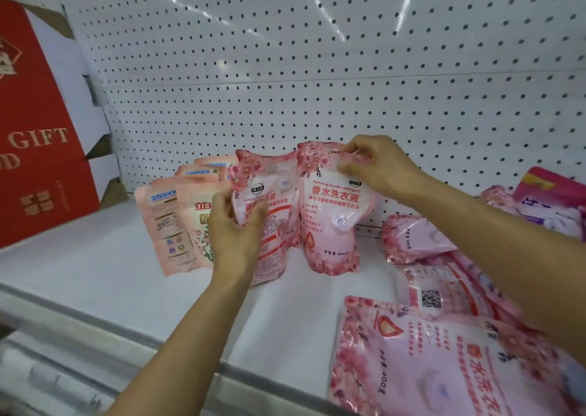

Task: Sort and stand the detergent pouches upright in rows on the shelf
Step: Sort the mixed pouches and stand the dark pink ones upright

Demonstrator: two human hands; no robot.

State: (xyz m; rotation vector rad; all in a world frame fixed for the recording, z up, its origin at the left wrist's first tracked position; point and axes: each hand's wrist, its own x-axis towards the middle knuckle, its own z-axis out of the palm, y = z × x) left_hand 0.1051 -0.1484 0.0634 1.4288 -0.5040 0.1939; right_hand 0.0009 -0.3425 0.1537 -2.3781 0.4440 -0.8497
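Two pink floral detergent pouches stand upright side by side on the white shelf (95,266). My right hand (377,165) pinches the top of the right pouch (333,225). My left hand (234,228) grips the left side of the left pouch (269,193). To their left stands a row of paler peach pouches (171,222), one behind another. More pink pouches lie flat at the right: one large in front (428,361), one with a QR code (444,292), one behind it (415,238).
A red gift box (38,149) stands at the shelf's left end. White pegboard (317,66) forms the back wall. A purple and magenta packet (548,193) lies at the far right. The shelf's metal front rail (95,330) runs along the bottom left.
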